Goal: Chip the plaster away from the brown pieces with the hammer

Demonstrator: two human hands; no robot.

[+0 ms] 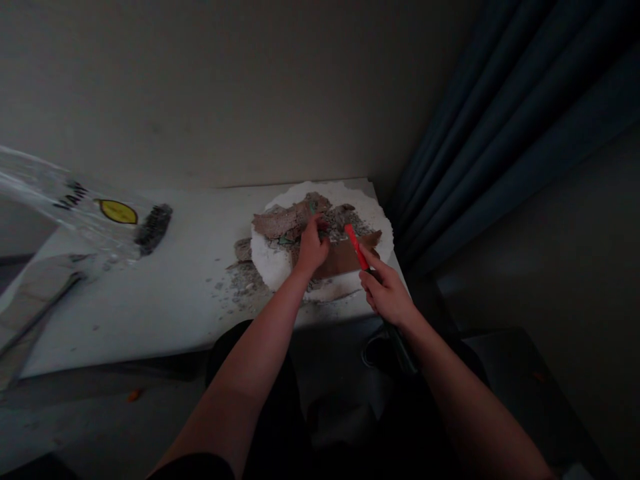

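Observation:
My left hand (pixel 314 245) reaches into a heap of grey-brown rubble (pixel 345 217) on a white, ragged-edged sheet (pixel 265 263). Its fingers curl down at a cracked brown slab (pixel 280 223), near small green bits; what they grip is too dark to make out. Closed around a tool with a red end (pixel 356 245) and a long dark handle, my right hand (pixel 387 290) hovers at the sheet's near right side. The tool's red tip points at the rubble. Under it lies a flat brown piece (pixel 337 260), partly covered by my left hand.
The white table (pixel 180 287) carries grey crumbs (pixel 245 283) left of the sheet. A clear plastic bag (pixel 85 193) with a yellow oval and a dark-bristled brush end (pixel 154 229) are at the left. A dark curtain (pixel 480 133) hangs at the right, and a wall stands behind.

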